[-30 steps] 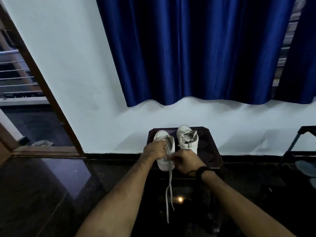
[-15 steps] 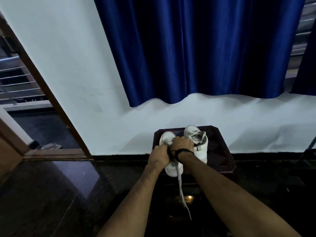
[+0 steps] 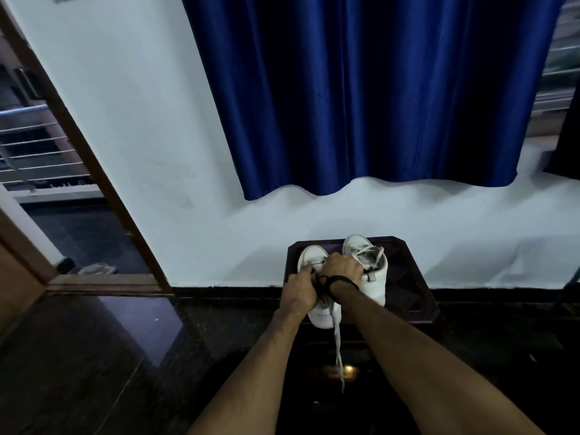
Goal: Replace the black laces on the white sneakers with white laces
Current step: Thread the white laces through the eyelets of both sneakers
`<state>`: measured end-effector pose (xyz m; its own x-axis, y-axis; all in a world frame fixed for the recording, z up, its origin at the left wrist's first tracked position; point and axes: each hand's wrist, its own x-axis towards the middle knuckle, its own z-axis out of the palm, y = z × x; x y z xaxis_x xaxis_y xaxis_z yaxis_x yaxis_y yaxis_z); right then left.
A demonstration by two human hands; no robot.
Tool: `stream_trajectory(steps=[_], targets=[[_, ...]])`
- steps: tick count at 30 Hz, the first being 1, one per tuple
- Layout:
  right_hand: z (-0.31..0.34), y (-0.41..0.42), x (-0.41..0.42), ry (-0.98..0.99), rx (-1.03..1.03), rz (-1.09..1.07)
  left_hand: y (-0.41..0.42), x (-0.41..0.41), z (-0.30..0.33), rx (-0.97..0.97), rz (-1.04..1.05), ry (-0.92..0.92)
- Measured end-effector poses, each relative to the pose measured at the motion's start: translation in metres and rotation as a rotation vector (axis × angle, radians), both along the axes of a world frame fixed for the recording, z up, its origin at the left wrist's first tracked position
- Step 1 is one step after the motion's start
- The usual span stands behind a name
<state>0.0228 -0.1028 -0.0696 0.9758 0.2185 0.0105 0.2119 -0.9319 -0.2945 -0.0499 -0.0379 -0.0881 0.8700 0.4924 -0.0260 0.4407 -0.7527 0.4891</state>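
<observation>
Two white sneakers [image 3: 370, 274] stood on a dark surface [image 3: 408, 277], the left hand [image 3: 298, 290] curled gripping the left one and the right hand [image 3: 340, 266] curled over its limp, light white lace [image 3: 337, 340], probably best pinched near the stiff tip.

Both hands, left hand [image 3: 298, 291] and right hand [image 3: 340, 266], cover the left sneaker's [image 3: 314, 259] eyelets; their fingertips are hidden.
</observation>
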Motion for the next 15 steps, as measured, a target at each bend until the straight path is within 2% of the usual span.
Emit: stream_trajectory(steps=[3,6,10,13,15], targets=[[0.003,-0.004,-0.004,0.096,0.182,-0.079,-0.003,-0.002,0.004,-0.027,0.013,-0.007],[0.003,-0.006,0.006,0.360,0.411,-0.043,-0.009,-0.004,0.010,-0.085,0.029,0.006],[0.024,-0.013,0.012,0.816,1.051,0.026,-0.005,0.000,0.015,-0.284,-0.002,0.045],[0.051,-0.027,0.006,0.855,1.118,0.152,-0.012,-0.009,0.041,-0.653,0.049,-0.041],[0.067,-0.037,0.005,0.863,1.142,0.232,-0.014,-0.010,0.053,-0.780,0.062,-0.126]])
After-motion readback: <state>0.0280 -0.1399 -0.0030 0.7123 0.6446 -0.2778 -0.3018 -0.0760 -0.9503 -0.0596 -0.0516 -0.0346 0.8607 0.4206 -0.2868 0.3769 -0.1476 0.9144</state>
